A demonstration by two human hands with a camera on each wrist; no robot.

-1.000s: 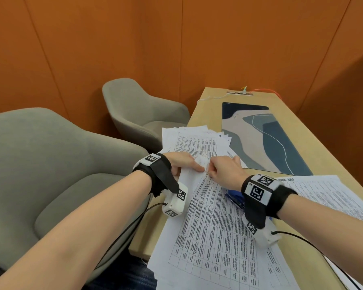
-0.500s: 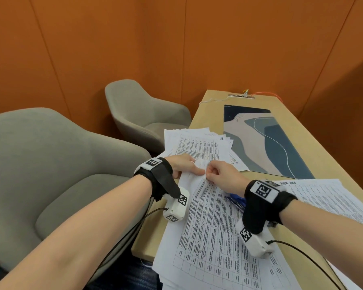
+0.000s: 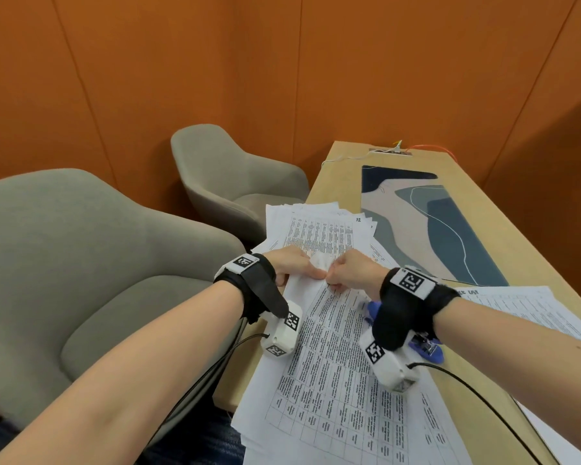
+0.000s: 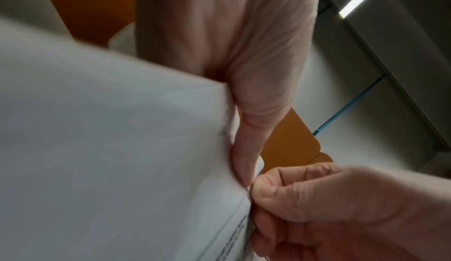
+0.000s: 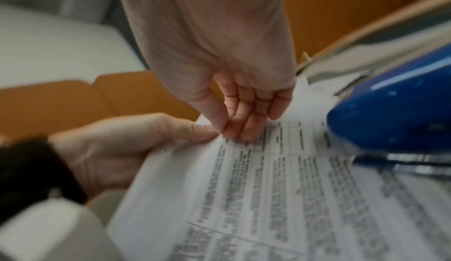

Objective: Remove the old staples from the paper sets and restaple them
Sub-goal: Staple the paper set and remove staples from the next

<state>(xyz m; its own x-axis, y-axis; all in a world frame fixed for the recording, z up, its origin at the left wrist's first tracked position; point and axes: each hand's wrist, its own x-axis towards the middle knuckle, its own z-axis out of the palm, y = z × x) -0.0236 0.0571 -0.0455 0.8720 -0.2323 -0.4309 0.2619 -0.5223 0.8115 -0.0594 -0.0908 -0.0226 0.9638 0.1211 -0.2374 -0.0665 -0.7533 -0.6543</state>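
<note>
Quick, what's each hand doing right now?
Left hand: pinches the corner of the white printed paper set.
Right hand: fingertips pinched at that same corner.

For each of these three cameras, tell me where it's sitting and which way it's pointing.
Head: worn on the head, looking down at the table; both forearms, left hand, right hand show.
Left wrist: under the left wrist, looking along the thumb up toward the ceiling; both hands show.
Right wrist: under the right wrist, looking along the fingers past the blue stapler.
Shared: all three show the paper set both hands pinch.
</note>
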